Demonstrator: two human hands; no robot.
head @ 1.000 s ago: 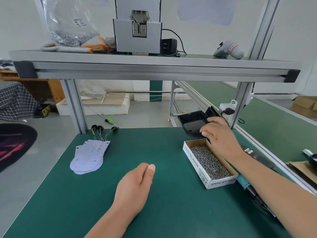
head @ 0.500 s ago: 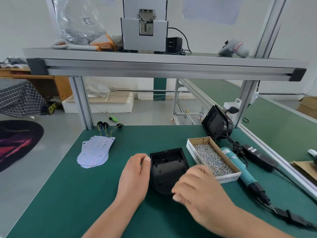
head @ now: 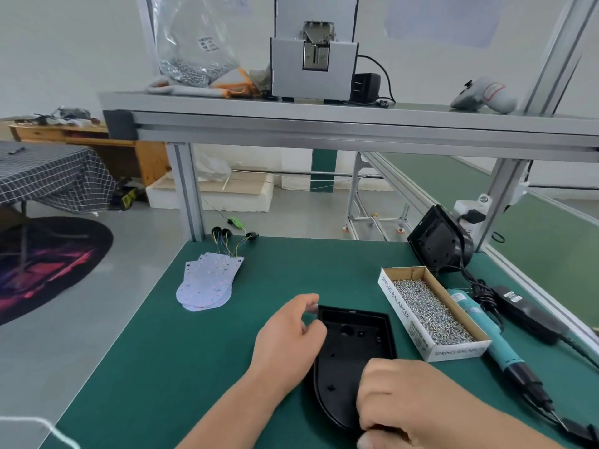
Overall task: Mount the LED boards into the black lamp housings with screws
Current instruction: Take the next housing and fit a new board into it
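the black lamp housing (head: 353, 341) is down on the green mat (head: 194, 351) now, open side up, squared end away, rounded end toward the camera. a second ago it was still at the back right corner under the right hand; half a second ago it had just landed between both hands, and it sits much the same here. the right hand (head: 408, 400) covers the near rounded end, fingers curled over the rim and gripping it. the left hand (head: 288, 338), flat on the mat earlier and then laid along the housing's left side, is now up at the far left corner, fingers curled in with the thumb out above them. it's blurred there, so i can't tell if they really pinch the rim.

the second housing (head: 437, 241) leans upright at the back right, alone now. the led boards (head: 207, 283) lie stacked well to the left, untouched, wires trailing off the far edge. the cardboard box (head: 397, 303) of screws (head: 428, 309) sits just right of the housing, and the teal screwdriver (head: 486, 328) lies along the box's right side.
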